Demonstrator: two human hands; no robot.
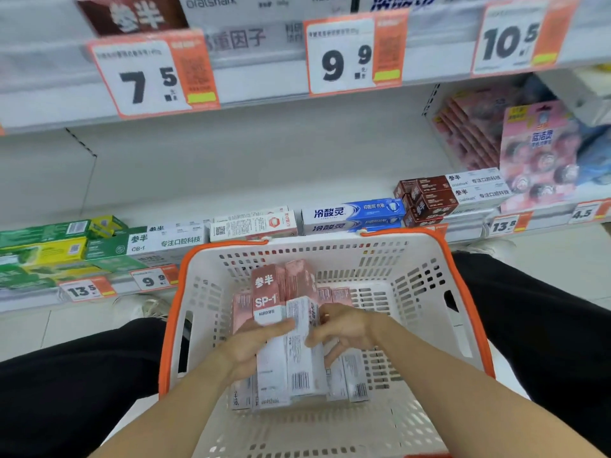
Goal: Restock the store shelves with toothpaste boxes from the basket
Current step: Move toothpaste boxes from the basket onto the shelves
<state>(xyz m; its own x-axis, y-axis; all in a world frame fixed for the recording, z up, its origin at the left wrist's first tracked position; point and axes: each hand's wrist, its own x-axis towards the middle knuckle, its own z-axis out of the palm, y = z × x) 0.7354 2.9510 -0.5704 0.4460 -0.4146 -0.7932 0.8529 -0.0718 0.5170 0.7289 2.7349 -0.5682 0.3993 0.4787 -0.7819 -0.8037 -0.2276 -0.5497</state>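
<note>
A white basket with an orange rim [426, 279] sits between my knees in front of the low shelf. Several pink and white toothpaste boxes [269, 292] lie in it, marked SP-1. My left hand [251, 345] grips the left side of the top boxes, thumb lying across their faces. My right hand [344, 328] holds the right side of the same bundle with curled fingers. More boxes lie under and beside the bundle.
The low shelf [231, 180] behind the basket holds green and yellow boxes [43, 249] at left, white boxes [254, 224], blue boxes [353, 214] and brown boxes [429, 196] at right. Price tags hang on the shelf edges. My legs in dark trousers flank the basket.
</note>
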